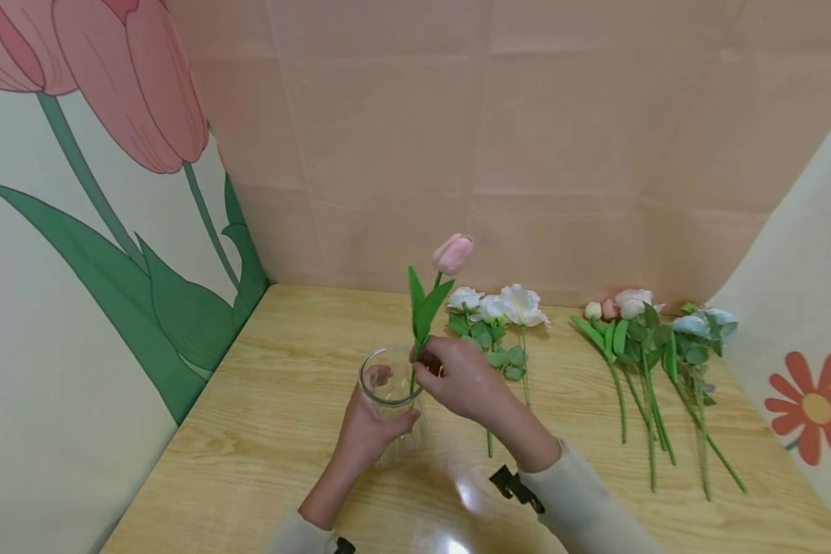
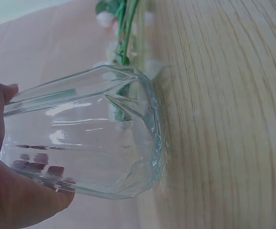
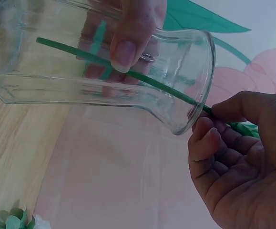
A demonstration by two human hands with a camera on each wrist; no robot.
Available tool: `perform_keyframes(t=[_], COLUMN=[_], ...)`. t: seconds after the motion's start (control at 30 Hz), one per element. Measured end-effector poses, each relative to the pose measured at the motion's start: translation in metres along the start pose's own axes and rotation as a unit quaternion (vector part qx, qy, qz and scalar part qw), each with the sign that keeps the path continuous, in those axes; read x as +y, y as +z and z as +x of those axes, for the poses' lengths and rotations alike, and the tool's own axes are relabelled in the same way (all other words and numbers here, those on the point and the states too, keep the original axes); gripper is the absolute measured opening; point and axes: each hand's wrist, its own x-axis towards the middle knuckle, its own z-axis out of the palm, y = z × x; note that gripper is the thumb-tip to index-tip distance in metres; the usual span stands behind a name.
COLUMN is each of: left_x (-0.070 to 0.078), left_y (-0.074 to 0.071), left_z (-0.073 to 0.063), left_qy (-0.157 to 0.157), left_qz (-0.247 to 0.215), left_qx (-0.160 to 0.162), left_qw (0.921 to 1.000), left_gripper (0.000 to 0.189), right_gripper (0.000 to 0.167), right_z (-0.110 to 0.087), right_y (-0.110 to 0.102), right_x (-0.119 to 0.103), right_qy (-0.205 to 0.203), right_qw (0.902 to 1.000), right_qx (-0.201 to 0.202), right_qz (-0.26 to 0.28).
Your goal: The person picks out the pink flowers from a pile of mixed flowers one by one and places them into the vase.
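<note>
Left hand (image 1: 365,425) clasping vase (image 2: 104,143), right hand (image 1: 462,378) pinching tulip (image 1: 425,314) at right of rim (image 1: 391,403), bloom (image 1: 453,255) shown in head view only

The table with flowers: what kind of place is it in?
Maybe an indoor flower-arranging corner: there's a glass vase with a pink tulip in it, loose flowers on the table, and a creased backdrop.

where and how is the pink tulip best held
Probably by its stem, pinched just below the leaves and above the rim, coming from the right as the right hand does: the stem is thin, the bloom and leaves spread above, and the lower end sits inside the vase.
</note>
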Motion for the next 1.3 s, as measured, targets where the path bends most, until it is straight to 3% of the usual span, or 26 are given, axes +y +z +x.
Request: perform_keyframes(t=[0.2,0.53,0.8,1.3], left_x=[0.0008,0.0019,-0.0002,0.0011], left_y=[-0.0010,-0.0013,-0.0018,-0.0017], left_z=[-0.0006,0.0003,0.0017,0.0021], left_qy=[-0.003,0.002,0.005,0.011], left_qz=[0.020,0.016,0.002,0.005], left_qx=[-0.002,-0.005,-0.004,-0.005], left_qw=[0.9998,0.9999,1.0000,0.9999], left_gripper=[0.075,0.077,0.073,0.072], right_gripper=[0.006,0.006,0.005,0.005], right_z=[0.0002,0.0030,0.0066,0.0061], right_y=[0.0012,0.0023,0.0053,0.0026], right_x=[-0.0022,-0.0072,-0.0098,-0.0091], right_qy=[0.006,0.015,-0.011,-0.036], right_qw=[0.9999,0.9988,0.9966,0.9951], right_qx=[-0.009,-0.030,-0.045,-0.068], right_qz=[-0.007,-0.035,-0.069,-0.061])
